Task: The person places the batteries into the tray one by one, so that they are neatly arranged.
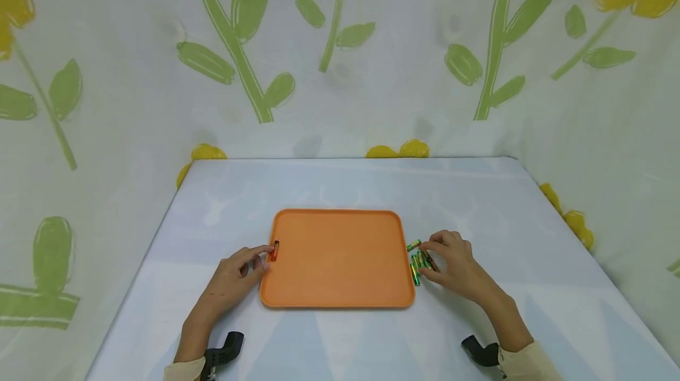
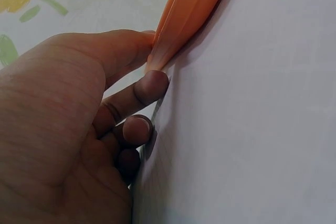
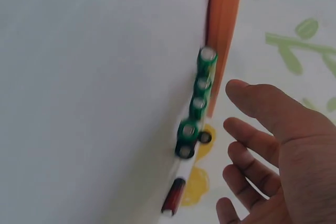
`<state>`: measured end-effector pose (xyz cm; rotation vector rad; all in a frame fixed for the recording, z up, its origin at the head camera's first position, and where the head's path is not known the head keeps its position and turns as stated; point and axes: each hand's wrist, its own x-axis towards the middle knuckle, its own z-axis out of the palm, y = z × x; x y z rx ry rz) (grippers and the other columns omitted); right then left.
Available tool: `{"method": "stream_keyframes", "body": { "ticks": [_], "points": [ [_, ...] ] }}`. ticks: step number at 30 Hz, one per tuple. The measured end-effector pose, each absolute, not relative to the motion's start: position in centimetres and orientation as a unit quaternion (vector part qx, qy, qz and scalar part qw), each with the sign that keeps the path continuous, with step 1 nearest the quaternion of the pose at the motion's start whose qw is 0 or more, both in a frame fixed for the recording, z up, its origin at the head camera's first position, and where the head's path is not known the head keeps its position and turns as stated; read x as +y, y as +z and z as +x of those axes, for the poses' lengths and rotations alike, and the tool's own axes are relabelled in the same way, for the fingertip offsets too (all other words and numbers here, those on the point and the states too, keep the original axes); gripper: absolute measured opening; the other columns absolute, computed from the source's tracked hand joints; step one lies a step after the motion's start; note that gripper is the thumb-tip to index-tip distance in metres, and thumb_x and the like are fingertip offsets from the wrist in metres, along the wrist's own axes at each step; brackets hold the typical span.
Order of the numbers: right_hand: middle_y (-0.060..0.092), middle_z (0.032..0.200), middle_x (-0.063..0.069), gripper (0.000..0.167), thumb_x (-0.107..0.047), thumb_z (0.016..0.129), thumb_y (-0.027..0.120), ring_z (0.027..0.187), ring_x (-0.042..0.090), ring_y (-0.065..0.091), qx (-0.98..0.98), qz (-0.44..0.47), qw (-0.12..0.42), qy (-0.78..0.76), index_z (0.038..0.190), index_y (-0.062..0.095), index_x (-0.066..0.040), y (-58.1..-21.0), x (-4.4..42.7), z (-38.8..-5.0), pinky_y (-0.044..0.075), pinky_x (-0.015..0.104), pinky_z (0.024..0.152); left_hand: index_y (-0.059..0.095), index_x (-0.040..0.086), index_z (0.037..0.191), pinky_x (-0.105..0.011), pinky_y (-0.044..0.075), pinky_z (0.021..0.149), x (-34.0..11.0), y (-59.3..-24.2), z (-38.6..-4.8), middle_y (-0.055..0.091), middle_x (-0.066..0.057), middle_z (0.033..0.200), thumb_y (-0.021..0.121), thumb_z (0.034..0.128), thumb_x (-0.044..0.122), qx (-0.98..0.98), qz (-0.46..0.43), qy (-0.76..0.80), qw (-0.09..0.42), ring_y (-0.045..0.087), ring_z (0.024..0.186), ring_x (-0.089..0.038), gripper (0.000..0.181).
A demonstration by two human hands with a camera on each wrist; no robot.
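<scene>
Between left hand [image 1: 234, 274] and right hand [image 1: 458, 266], an orange tray [image 1: 340, 260]

At far left, a flower-printed backdrop [image 1: 133, 91], running on behind the pale bench [image 1: 340, 183] and round to the right. Low on that side, a beige sleeve [image 1: 183, 370] and a black wrist mount [image 1: 225, 350]. Above them, left hand at the tray's left rim, thumb and index finger forward, index fingertip right at a red battery [image 1: 274, 251]; pinching it or merely touching, cannot tell. In the left wrist view, thumb and a fingertip at the tray's edge, other fingers bent.

Lying lengthwise along the left rim, inside the tray: that red battery. Flat on the bench, mid-view: the tray, round-cornered.

Just past the right rim, clustered on the bench: green batteries [image 1: 416, 274] with a dark red battery [image 1: 432, 261], exact count hard to make out. Beside and over them, right hand, thumb and index finger apart; in the right wrist view, fingers loosely bent and clear of the batteries. Below it, a second black mount [image 1: 480, 351] and sleeve [image 1: 526, 363].
</scene>
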<state>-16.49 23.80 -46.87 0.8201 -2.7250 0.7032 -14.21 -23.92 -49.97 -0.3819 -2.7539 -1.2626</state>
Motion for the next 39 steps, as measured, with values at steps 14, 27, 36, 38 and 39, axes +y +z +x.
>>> {"method": "stream_keyframes", "body": {
  "ticks": [14, 27, 36, 38, 39],
  "points": [
    [0.053, 0.110, 0.000, 0.041, -0.010, 0.074, 0.087, 0.109, 0.026, 0.044, -0.937, 0.251, 0.042, 0.239, 0.112, 0.072, -0.012, -46.6, 26.4, -15.4, 0.030, 0.049, 0.086, 0.068, 0.022, 0.129, -0.026, 0.036, 0.058, -24.0, -50.1, -14.1, 0.055, 0.007, 0.086, 0.069, 0.0968, 0.026, -0.899, -0.116, -0.421, 0.029, 0.041, 0.064, -0.009, 0.033],
    [0.051, 0.110, -0.004, 0.040, -0.009, 0.076, 0.083, 0.115, 0.027, 0.042, -0.942, 0.248, -0.008, 0.226, 0.113, 0.070, -0.016, -46.6, 27.2, -15.8, 0.030, 0.051, 0.090, 0.068, 0.022, 0.128, -0.026, 0.036, 0.059, -23.9, -49.8, -14.2, 0.055, 0.007, 0.085, 0.070, 0.0964, 0.024, -0.897, -0.123, -0.422, 0.034, 0.040, 0.064, -0.009, 0.032],
    [0.054, 0.105, -0.005, 0.035, -0.013, 0.073, 0.087, 0.109, 0.024, 0.043, -0.939, 0.242, 0.024, 0.244, 0.104, 0.070, -0.019, -46.5, 27.1, -15.8, 0.030, 0.052, 0.087, 0.068, 0.019, 0.127, -0.026, 0.036, 0.059, -23.9, -49.7, -14.1, 0.056, 0.005, 0.085, 0.071, 0.0957, 0.019, -0.893, -0.125, -0.431, 0.038, 0.041, 0.065, -0.010, 0.031],
    [0.054, 0.105, -0.005, 0.035, -0.014, 0.074, 0.087, 0.109, 0.022, 0.043, -0.935, 0.243, 0.028, 0.256, 0.105, 0.071, -0.018, -46.6, 27.0, -15.8, 0.029, 0.051, 0.087, 0.068, 0.019, 0.127, -0.026, 0.036, 0.060, -23.8, -49.7, -14.1, 0.056, 0.006, 0.085, 0.071, 0.0956, 0.019, -0.894, -0.123, -0.429, 0.037, 0.041, 0.065, -0.010, 0.031],
    [0.054, 0.105, -0.005, 0.035, -0.016, 0.074, 0.087, 0.108, 0.022, 0.042, -0.934, 0.244, 0.033, 0.259, 0.106, 0.071, -0.018, -46.7, 26.9, -15.8, 0.029, 0.050, 0.086, 0.068, 0.019, 0.127, -0.026, 0.036, 0.060, -23.8, -49.7, -14.2, 0.056, 0.006, 0.085, 0.071, 0.0956, 0.019, -0.894, -0.124, -0.428, 0.038, 0.042, 0.065, -0.010, 0.031]
  ]
}}
